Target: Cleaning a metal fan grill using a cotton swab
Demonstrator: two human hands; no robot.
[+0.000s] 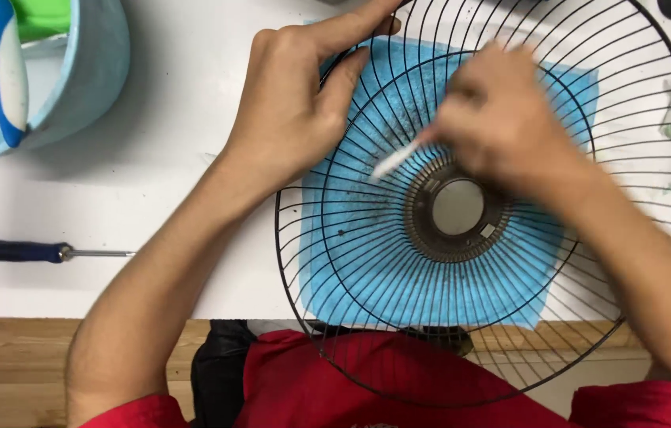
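2 hands on black wire fan guard (399,317).
Left hand (292,111) grips guard's upper rim; right hand (502,127), blurred, pinches white swab (395,158) above hub, blue cloth (351,254) beneath.

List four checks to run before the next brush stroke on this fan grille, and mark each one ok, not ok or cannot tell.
1. Left hand steadies the fan grille at its rim: ok.
2. Blue cloth lies under the grille: ok.
3. Right hand grips the white brush: ok, though blurred.
4. Grille wholly on the white table: not ok, it overhangs the near edge.
5. Screwdriver lies apart from the grille: ok.
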